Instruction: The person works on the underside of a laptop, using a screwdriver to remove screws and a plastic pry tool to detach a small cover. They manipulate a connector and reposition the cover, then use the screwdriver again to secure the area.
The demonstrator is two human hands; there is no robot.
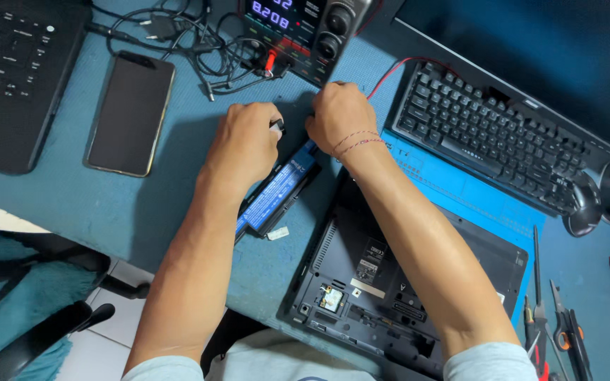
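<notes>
Both hands work at the far end of a long black plastic laptop battery pack with a glossy blue label (277,192), which lies diagonally on the matte blue desk (199,204), just left of the upturned dark grey plastic laptop base (361,282). Left hand (245,141) is curled, fingers pinching a small black probe tip (277,126) against the battery's end. Right hand (340,116) is clenched over the same end (what it grips is hidden under the knuckles). Judgement: contact here wants steady wrists braced on the desk and tips kept apart, since the terminals sit close. A thin red wire (397,70) runs toward the boxy black bench power supply (305,28). Smooth black glass-faced phone (130,113) lies well left.
</notes>
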